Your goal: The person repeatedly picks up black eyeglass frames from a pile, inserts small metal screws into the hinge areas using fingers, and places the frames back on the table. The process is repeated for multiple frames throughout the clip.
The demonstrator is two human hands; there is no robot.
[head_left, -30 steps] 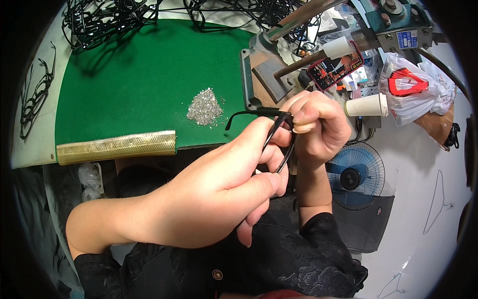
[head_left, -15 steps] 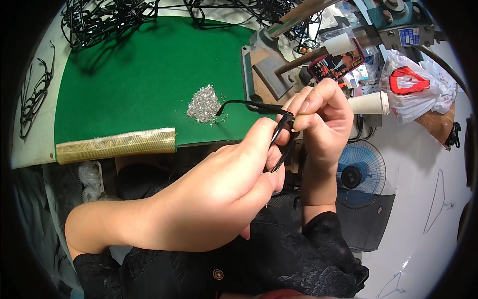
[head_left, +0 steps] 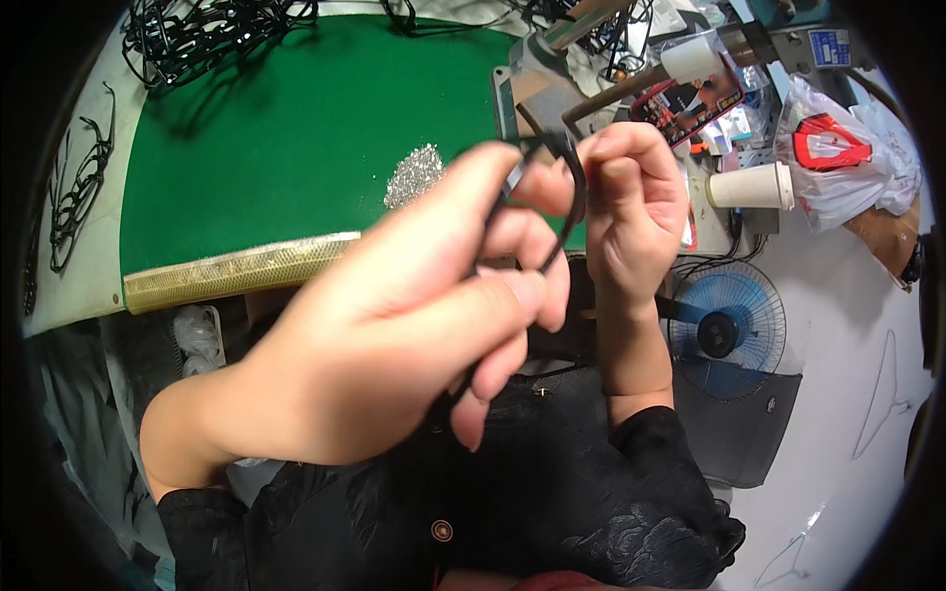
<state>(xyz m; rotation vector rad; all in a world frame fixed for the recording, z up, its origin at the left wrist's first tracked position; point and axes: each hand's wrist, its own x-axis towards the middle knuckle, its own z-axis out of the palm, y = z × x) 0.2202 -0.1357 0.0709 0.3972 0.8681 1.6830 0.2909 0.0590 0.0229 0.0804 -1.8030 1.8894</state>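
A black eyeglass frame [head_left: 579,197], blurred by motion, is held up in front of me. My left hand [head_left: 404,315] is closed around it, thumb and fingers on its rim. Beside the frame's upper corner, my right hand [head_left: 641,202] is closed in a pinch with thumb and forefinger together. Whatever is between those fingertips is too small or hidden to make out. Beyond my left hand, a heap of tiny silvery metal pieces [head_left: 414,175] lies on the green mat [head_left: 266,148], partly covered by that hand.
Black eyeglass frames [head_left: 202,39] are piled at the back left, and more [head_left: 84,192] lie at the left edge. A gold perforated strip [head_left: 236,271] lines the mat's near edge. To the right are a metal bench tool [head_left: 552,98], phone [head_left: 690,103], paper cup [head_left: 751,187] and fan [head_left: 724,330].
My left hand has turned and lifted the eyeglass frame. The temple that stretched over the mat no longer shows there. My right fingertips have come slightly away from the frame's corner.
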